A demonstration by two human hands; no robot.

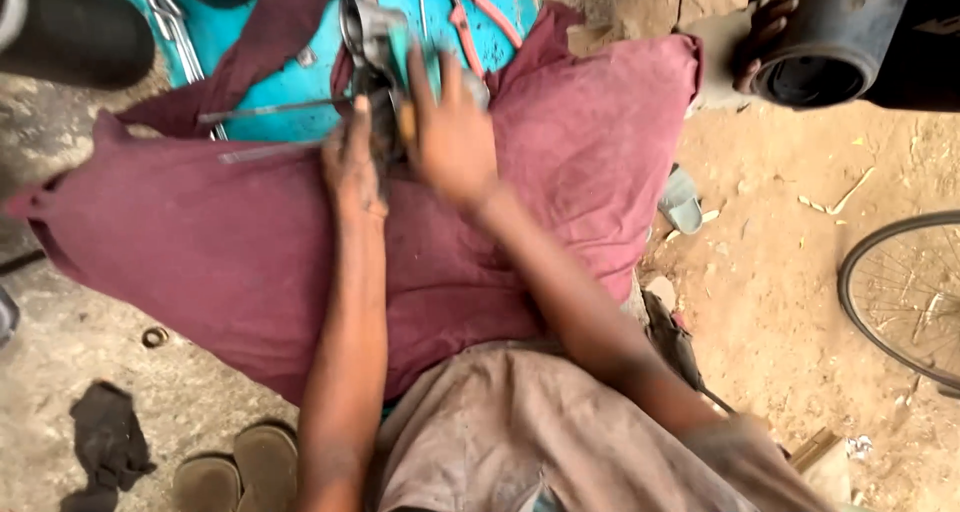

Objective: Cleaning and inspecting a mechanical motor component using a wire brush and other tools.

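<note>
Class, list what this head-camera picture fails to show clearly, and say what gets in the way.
- Metal part: its lower half is hidden behind the left hand and right hand.
- Right hand: motion blur hides the grip.
- Bicycle wheel: cut off by the right edge.
- Black cylinder: cut off by the top edge.
- Pliers: jaws cut off at the top.

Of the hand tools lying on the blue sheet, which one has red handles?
The pliers at the top, just beyond the right hand. Their handles are red; the long tools at the upper left are bare grey metal.
</note>
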